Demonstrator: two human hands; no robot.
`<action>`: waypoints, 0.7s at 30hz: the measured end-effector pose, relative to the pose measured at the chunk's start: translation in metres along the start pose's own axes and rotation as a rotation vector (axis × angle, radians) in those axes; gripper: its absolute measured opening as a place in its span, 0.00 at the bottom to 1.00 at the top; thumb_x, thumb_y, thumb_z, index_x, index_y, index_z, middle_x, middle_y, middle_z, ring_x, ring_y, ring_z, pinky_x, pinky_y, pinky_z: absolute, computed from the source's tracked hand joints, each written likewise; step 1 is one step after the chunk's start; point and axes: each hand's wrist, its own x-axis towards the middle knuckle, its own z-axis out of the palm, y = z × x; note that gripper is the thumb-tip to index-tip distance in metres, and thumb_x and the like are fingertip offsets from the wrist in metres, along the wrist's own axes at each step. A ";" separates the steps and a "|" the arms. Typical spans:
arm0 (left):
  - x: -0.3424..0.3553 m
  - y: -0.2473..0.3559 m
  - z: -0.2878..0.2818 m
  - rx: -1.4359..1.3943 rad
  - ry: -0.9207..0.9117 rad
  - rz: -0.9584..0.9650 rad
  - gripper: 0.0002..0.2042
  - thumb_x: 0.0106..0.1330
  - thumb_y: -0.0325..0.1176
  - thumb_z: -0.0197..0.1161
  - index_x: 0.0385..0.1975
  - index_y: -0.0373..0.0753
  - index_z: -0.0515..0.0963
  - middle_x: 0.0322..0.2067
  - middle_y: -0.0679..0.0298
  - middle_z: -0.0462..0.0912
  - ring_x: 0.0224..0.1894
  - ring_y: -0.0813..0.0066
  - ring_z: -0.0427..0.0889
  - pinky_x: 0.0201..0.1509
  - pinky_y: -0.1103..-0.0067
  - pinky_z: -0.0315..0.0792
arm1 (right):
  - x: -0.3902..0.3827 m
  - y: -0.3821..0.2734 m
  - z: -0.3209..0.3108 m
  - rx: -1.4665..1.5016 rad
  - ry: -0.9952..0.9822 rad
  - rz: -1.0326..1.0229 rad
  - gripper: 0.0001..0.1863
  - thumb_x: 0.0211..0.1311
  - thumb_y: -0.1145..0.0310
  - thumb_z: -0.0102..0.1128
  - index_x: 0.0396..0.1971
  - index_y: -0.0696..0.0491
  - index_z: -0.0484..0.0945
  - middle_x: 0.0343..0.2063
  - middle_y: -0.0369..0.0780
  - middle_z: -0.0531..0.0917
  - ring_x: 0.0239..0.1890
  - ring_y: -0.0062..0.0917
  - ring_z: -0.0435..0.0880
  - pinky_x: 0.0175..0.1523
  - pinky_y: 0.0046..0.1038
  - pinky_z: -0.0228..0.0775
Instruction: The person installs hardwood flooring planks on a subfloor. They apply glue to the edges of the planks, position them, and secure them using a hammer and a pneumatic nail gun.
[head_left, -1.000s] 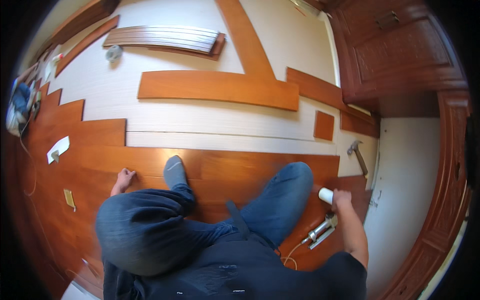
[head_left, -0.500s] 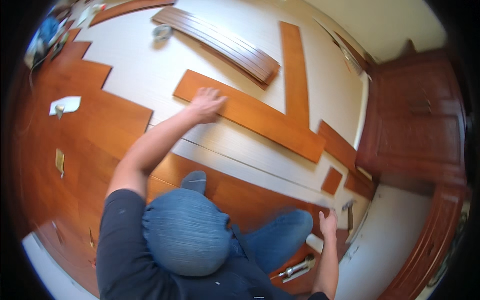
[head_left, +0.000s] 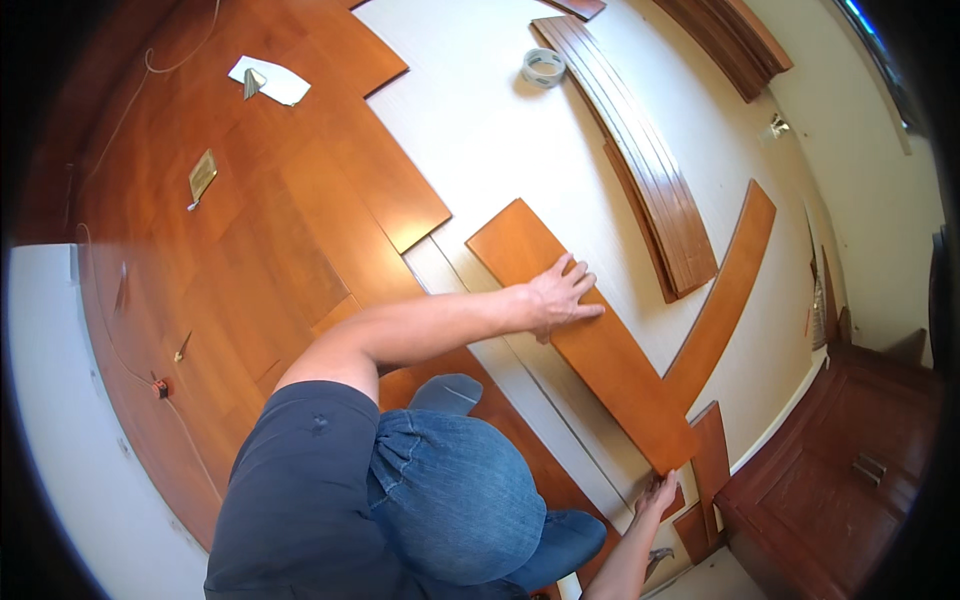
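Head view: left hand (head_left: 560, 296) lies across the long orange board (head_left: 600, 350), fingers spread wide open on its top face, thumb down by the near edge. Right hand (head_left: 655, 495) is at the lower right end of that board, fingers bent and touching the end; tips partly hidden, can't tell if they grip. Board sits slanted over the white floor sheet (head_left: 460, 140), a dark shadow along its near edge, well apart from the laid flooring (head_left: 300, 200).

Half a second ago the right hand was off the board, up near the hammer; now it's on the board's end. Left hand was already on the board. View has swung round; white cup-like cylinder no longer visible.

Around: second orange board (head_left: 728, 275) meets the far edge of the long one, in its way on that side. Stack of brown boards (head_left: 645, 150) beyond, tape roll (head_left: 543, 67) just beside it. White paper (head_left: 287, 84) on the laid flooring. Hammer (head_left: 658, 560) mostly hidden behind right forearm. Left knee (head_left: 455, 495) blocks part of the floor between the arms. Dark red cabinet (head_left: 820, 470) at lower right.
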 end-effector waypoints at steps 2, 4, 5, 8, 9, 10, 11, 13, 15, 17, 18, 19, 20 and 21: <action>-0.030 0.007 0.009 -0.059 -0.033 -0.002 0.58 0.44 0.62 0.83 0.79 0.58 0.59 0.71 0.41 0.62 0.75 0.38 0.60 0.77 0.42 0.55 | -0.031 0.015 -0.008 -0.089 0.086 0.050 0.31 0.74 0.48 0.60 0.69 0.51 0.72 0.69 0.39 0.76 0.69 0.30 0.73 0.75 0.41 0.54; -0.047 0.014 0.015 -0.086 -0.047 0.006 0.58 0.45 0.61 0.83 0.79 0.58 0.59 0.71 0.40 0.63 0.76 0.39 0.60 0.77 0.41 0.55 | -0.045 0.023 -0.032 -0.124 0.067 0.001 0.31 0.74 0.49 0.60 0.69 0.51 0.71 0.70 0.39 0.75 0.71 0.30 0.70 0.77 0.44 0.49; -0.054 0.014 0.018 -0.098 -0.054 0.015 0.58 0.45 0.61 0.83 0.79 0.58 0.59 0.71 0.40 0.63 0.76 0.39 0.60 0.77 0.41 0.55 | -0.052 0.030 -0.041 -0.139 0.062 -0.024 0.31 0.74 0.50 0.60 0.70 0.51 0.71 0.70 0.39 0.75 0.72 0.31 0.69 0.78 0.46 0.46; -0.086 0.006 0.026 -0.098 -0.146 -0.019 0.59 0.46 0.62 0.83 0.80 0.60 0.57 0.73 0.41 0.61 0.77 0.40 0.58 0.77 0.41 0.54 | -0.088 0.039 -0.031 -0.268 0.010 -0.040 0.15 0.76 0.57 0.58 0.51 0.52 0.79 0.36 0.35 0.83 0.33 0.20 0.79 0.41 0.26 0.69; -0.093 0.003 0.029 -0.099 -0.157 -0.027 0.59 0.46 0.62 0.83 0.80 0.60 0.56 0.73 0.42 0.61 0.78 0.41 0.57 0.77 0.41 0.54 | -0.091 0.039 -0.038 -0.326 -0.071 -0.038 0.13 0.76 0.59 0.58 0.47 0.52 0.80 0.29 0.33 0.82 0.24 0.18 0.77 0.31 0.21 0.68; -0.099 -0.001 0.031 -0.114 -0.155 -0.039 0.61 0.45 0.62 0.84 0.81 0.62 0.54 0.75 0.43 0.59 0.79 0.42 0.56 0.77 0.41 0.54 | -0.100 0.049 -0.024 -0.237 -0.014 -0.102 0.09 0.75 0.63 0.59 0.37 0.52 0.80 0.19 0.28 0.74 0.13 0.13 0.65 0.18 0.19 0.51; -0.105 -0.004 0.033 -0.095 -0.163 -0.043 0.61 0.45 0.62 0.84 0.81 0.62 0.54 0.75 0.44 0.59 0.79 0.42 0.56 0.77 0.41 0.54 | -0.108 0.050 -0.014 -0.332 0.015 -0.112 0.09 0.74 0.64 0.60 0.40 0.55 0.81 0.24 0.32 0.78 0.21 0.16 0.70 0.26 0.21 0.59; -0.110 -0.007 0.031 -0.067 -0.163 -0.042 0.62 0.44 0.63 0.84 0.82 0.63 0.52 0.76 0.45 0.59 0.79 0.43 0.56 0.77 0.40 0.54 | -0.113 0.053 -0.015 -0.526 0.090 -0.146 0.13 0.73 0.66 0.62 0.46 0.61 0.82 0.34 0.38 0.85 0.36 0.23 0.82 0.43 0.27 0.76; -0.112 -0.005 0.036 -0.039 -0.157 -0.053 0.63 0.43 0.63 0.84 0.82 0.64 0.52 0.76 0.47 0.58 0.79 0.45 0.55 0.77 0.40 0.54 | -0.115 0.055 -0.010 -0.673 0.111 -0.173 0.13 0.71 0.67 0.64 0.45 0.63 0.83 0.36 0.40 0.86 0.39 0.25 0.84 0.47 0.28 0.77; -0.116 -0.003 0.040 -0.019 -0.170 -0.068 0.63 0.43 0.63 0.84 0.82 0.64 0.51 0.76 0.48 0.58 0.79 0.45 0.55 0.77 0.41 0.54 | -0.118 0.052 -0.004 -0.764 0.045 -0.088 0.14 0.71 0.67 0.64 0.44 0.64 0.83 0.37 0.41 0.87 0.40 0.26 0.85 0.49 0.29 0.78; -0.118 -0.002 0.042 -0.013 -0.177 -0.077 0.64 0.43 0.63 0.84 0.82 0.64 0.51 0.77 0.48 0.58 0.80 0.46 0.55 0.77 0.41 0.55 | -0.121 0.054 0.001 -0.753 0.042 -0.104 0.13 0.70 0.66 0.65 0.37 0.63 0.84 0.31 0.39 0.86 0.34 0.25 0.83 0.43 0.30 0.77; -0.120 -0.002 0.044 -0.006 -0.185 -0.086 0.64 0.43 0.63 0.84 0.82 0.64 0.51 0.77 0.49 0.57 0.80 0.46 0.54 0.77 0.41 0.55 | -0.125 0.053 0.003 -0.799 0.027 -0.087 0.13 0.69 0.66 0.65 0.34 0.63 0.84 0.29 0.38 0.85 0.32 0.24 0.81 0.40 0.30 0.75; -0.123 -0.002 0.047 0.002 -0.195 -0.095 0.64 0.43 0.63 0.84 0.82 0.65 0.50 0.77 0.49 0.57 0.80 0.46 0.54 0.76 0.41 0.56 | -0.126 0.052 0.008 -0.844 0.010 -0.069 0.13 0.68 0.66 0.65 0.32 0.62 0.84 0.27 0.37 0.84 0.30 0.23 0.80 0.37 0.30 0.74; -0.122 -0.002 0.048 -0.001 -0.191 -0.101 0.64 0.43 0.62 0.84 0.82 0.64 0.50 0.77 0.50 0.57 0.80 0.47 0.54 0.76 0.41 0.56 | -0.125 0.052 0.005 -0.885 0.001 -0.055 0.13 0.68 0.66 0.65 0.30 0.62 0.83 0.25 0.36 0.83 0.28 0.23 0.79 0.35 0.31 0.72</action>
